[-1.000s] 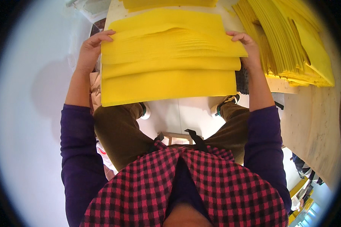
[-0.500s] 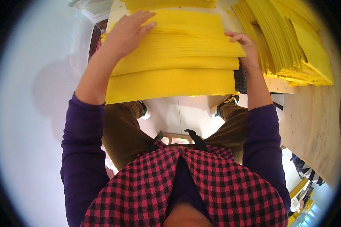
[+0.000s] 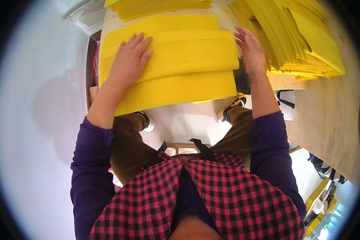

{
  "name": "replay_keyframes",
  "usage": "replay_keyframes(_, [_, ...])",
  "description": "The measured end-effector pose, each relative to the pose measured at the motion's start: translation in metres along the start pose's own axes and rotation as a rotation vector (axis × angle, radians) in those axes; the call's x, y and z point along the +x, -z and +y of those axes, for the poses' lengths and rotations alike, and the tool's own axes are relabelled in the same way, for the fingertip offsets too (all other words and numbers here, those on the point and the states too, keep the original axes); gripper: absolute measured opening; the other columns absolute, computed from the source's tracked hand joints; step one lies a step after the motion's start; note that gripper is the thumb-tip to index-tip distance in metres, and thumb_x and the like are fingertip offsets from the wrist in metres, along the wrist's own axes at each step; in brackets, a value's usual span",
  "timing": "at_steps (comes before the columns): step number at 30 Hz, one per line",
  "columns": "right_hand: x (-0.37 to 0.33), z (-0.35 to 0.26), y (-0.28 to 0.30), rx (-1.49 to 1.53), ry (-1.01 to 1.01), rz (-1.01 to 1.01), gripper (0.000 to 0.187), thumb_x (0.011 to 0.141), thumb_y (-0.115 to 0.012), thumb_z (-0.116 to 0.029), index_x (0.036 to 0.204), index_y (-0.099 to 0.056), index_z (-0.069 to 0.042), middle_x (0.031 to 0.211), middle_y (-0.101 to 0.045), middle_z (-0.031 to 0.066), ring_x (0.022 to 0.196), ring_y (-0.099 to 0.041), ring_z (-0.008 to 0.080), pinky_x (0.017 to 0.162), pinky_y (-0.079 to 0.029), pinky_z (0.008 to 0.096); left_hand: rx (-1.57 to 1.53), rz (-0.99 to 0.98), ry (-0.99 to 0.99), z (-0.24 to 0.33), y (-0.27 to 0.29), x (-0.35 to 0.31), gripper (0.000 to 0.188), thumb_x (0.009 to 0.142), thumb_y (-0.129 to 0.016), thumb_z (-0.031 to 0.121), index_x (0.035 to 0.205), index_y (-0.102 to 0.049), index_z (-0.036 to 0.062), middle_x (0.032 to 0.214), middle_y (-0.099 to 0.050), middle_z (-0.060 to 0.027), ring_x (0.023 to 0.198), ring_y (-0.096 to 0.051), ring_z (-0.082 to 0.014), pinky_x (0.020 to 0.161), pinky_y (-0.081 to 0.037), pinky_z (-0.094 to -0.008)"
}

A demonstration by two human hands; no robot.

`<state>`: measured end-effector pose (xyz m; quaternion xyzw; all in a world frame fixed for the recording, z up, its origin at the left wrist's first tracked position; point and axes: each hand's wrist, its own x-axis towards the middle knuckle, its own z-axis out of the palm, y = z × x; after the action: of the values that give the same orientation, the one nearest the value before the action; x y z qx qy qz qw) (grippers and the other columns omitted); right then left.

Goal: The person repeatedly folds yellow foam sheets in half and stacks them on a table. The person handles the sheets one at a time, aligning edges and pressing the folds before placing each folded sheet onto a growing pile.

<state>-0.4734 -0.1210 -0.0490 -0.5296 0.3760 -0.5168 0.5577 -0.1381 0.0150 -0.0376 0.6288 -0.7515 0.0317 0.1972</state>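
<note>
Sheets of yellow fabric-like material (image 3: 188, 56) lie layered in front of me, folded edges stacked in steps. The nearest layer hangs over the table's front edge. My left hand (image 3: 132, 56) rests flat on the left part of the stack, fingers spread. Just off the stack's right edge is my right hand (image 3: 250, 50), its fingers apart and pointing away from me, with nothing visible in it. Whether its fingertips touch the sheet edges I cannot tell.
To the right stands a large pile of folded yellow pieces (image 3: 284, 40) on the wooden table (image 3: 324, 116). More yellow sheets (image 3: 160, 9) lie at the far edge. A white wall (image 3: 40, 120) is close on my left. My shoes (image 3: 236, 105) show below the table.
My right hand has let go of the top sheet's right corner and opened. That sheet now lies flatter on the stack. My left hand has come down and slightly nearer, flat on it.
</note>
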Motion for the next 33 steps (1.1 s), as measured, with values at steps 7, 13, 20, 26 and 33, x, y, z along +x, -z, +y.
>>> replay_keyframes(7, [-0.009,0.000,-0.015,0.070,-0.151,-0.130,0.076,0.097,-0.021,-0.058,0.145,-0.021,0.001,0.152,-0.023,0.0146,0.139,-0.023,0.0258,0.113,-0.020,0.0348,0.007,0.003,-0.015,-0.001,0.003,0.001,0.042,0.095,-0.046,0.033,0.131,-0.049,0.0102,0.139,-0.044,-0.0165,0.132,-0.036,-0.0346,0.108,-0.026,-0.0510])
replay_keyframes(13, [-0.015,-0.005,-0.027,0.081,-0.160,-0.122,0.075,0.097,-0.025,-0.057,0.146,-0.020,0.000,0.152,-0.021,0.0148,0.140,-0.021,0.0252,0.113,-0.017,0.0342,0.011,-0.007,-0.018,0.000,0.007,0.002,0.042,0.095,-0.046,0.033,0.130,-0.049,0.0093,0.138,-0.045,-0.0174,0.131,-0.037,-0.0351,0.107,-0.027,-0.0508])
replay_keyframes(20, [-0.023,-0.013,-0.035,0.064,-0.187,-0.051,0.078,0.094,-0.034,-0.060,0.146,-0.025,-0.002,0.152,-0.023,0.0142,0.139,-0.024,0.0247,0.113,-0.018,0.0338,-0.035,0.004,-0.022,0.002,0.007,0.000,0.041,0.095,-0.047,0.033,0.129,-0.051,0.0087,0.137,-0.046,-0.0182,0.131,-0.038,-0.0351,0.107,-0.028,-0.0503])
replay_keyframes(26, [-0.037,-0.035,-0.052,-0.267,-0.194,-0.012,0.066,0.100,-0.018,-0.049,0.147,-0.021,-0.003,0.153,-0.019,0.0144,0.142,-0.018,0.0254,0.114,-0.012,0.0342,-0.036,-0.001,-0.018,-0.001,0.003,0.000,0.042,0.094,-0.048,0.032,0.129,-0.051,0.0085,0.136,-0.046,-0.0180,0.130,-0.038,-0.0353,0.107,-0.028,-0.0506])
replay_keyframes(33, [-0.039,-0.027,-0.062,-0.179,-0.070,-0.116,0.061,0.100,-0.030,-0.045,0.145,-0.028,-0.004,0.151,-0.025,0.0120,0.139,-0.025,0.0245,0.112,-0.019,0.0338,-0.061,0.024,0.010,0.001,-0.004,-0.005,0.040,0.095,-0.048,0.029,0.129,-0.051,0.0086,0.139,-0.043,-0.0177,0.133,-0.035,-0.0348,0.109,-0.026,-0.0481])
